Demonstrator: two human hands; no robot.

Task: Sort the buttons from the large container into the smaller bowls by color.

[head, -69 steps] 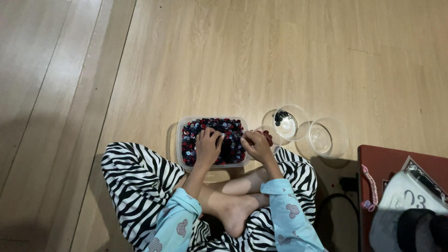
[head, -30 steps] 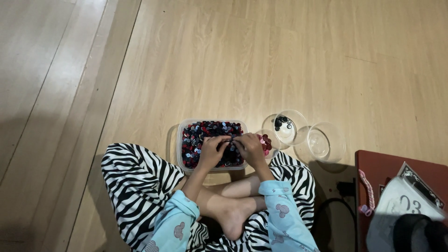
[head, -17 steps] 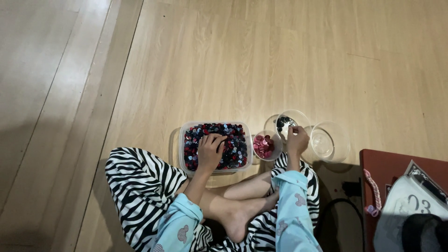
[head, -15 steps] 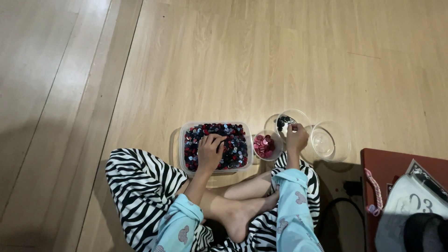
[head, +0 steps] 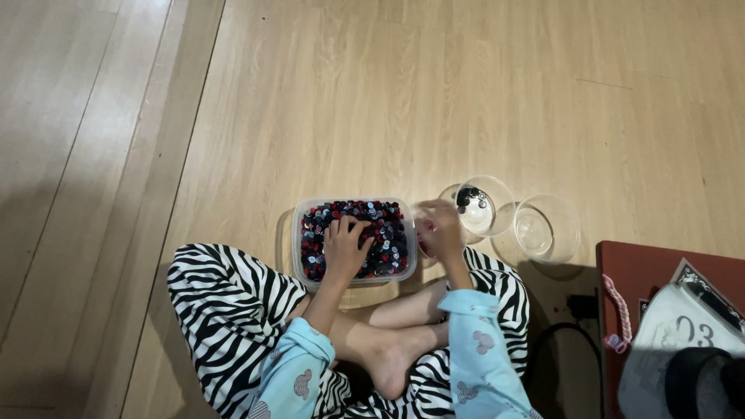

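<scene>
A person sits cross-legged on a pale wooden floor (head: 372,101), seen from above, in zebra-striped trousers and light blue sleeves. The left hand (head: 345,250) lies palm down inside a clear rectangular tub (head: 297,233) that rests on the floor just in front of the knees; its fingers (head: 341,226) are spread open and press straight into the heap of small round buttons (head: 384,233) (dark blue, red and pale ones mixed), so the buttons lie under and all around them. The right hand (head: 441,230) hovers just beside the tub's right edge, over a small clear bowl (head: 424,239) with red pieces in it, most of which the hand covers; its fingers are curled together toward the tub, but whether they pinch a button is too small to tell. Just beyond that hand stands a second clear bowl (head: 490,208) holding a few black buttons, and touching it on the right a third clear bowl (head: 547,229). Well off to the right, a reddish-brown piece of furniture (head: 644,271) carries a white bag (head: 683,326).
</scene>
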